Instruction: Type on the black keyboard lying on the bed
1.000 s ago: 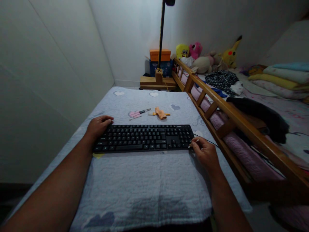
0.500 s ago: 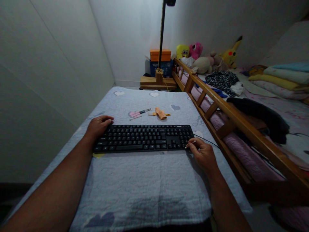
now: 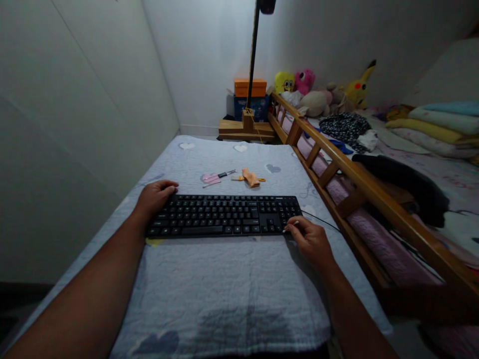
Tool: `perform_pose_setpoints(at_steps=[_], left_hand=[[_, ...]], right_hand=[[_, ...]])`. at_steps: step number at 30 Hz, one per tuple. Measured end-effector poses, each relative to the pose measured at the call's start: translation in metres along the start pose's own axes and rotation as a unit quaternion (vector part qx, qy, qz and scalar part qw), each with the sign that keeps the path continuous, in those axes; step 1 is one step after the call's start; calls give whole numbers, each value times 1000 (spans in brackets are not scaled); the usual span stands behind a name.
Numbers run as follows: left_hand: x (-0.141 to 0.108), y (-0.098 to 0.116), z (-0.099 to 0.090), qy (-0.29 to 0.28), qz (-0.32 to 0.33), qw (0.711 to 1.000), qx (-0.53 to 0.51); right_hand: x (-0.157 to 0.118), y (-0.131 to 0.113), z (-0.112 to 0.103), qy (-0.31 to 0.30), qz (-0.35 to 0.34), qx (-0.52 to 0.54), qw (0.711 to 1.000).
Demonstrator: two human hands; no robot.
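Head | right hand [image 3: 310,241] pinching swab [image 3: 285,231], shifted leftward along keyboard [image 3: 213,215] | left hand [image 3: 152,197]: grip unclear

The place looked like a bedroom in a home: a bed [image 3: 462,179] stood beyond a slatted wooden rail [image 3: 339,155], with plush toys [image 3: 313,103] crowded at its far end, a stack of folded bedding [image 3: 430,124] to the right and a rumpled speckled cloth [image 3: 342,123] lying on it. A quilted, heart-patterned cover [image 3: 232,284] dressed the surface beside the rail, and an orange box [image 3: 256,88] sat on a blue box [image 3: 260,107] near the plain pale wall [image 3: 202,60].
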State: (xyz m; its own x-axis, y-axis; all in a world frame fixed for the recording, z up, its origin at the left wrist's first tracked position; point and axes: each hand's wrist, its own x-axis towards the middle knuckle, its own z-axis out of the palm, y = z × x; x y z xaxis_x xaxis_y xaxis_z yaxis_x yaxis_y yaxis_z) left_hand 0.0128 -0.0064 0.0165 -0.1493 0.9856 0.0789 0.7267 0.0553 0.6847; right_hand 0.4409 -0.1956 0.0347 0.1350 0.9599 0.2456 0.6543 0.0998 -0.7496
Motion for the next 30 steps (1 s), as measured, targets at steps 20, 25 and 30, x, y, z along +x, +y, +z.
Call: perform_pose_setpoints(at_steps=[20, 25, 30], left_hand=[[4, -6, 2, -8, 7, 1000, -6], [3, -4, 2, -10, 6, 1000, -5], [3, -2, 3, -7, -3, 1000, -11]], right_hand=[[22, 10, 5, 2, -64, -59, 996], [21, 11, 3, 3, -69, -45, 997], [18, 11, 3, -1, -76, -38, 996]])
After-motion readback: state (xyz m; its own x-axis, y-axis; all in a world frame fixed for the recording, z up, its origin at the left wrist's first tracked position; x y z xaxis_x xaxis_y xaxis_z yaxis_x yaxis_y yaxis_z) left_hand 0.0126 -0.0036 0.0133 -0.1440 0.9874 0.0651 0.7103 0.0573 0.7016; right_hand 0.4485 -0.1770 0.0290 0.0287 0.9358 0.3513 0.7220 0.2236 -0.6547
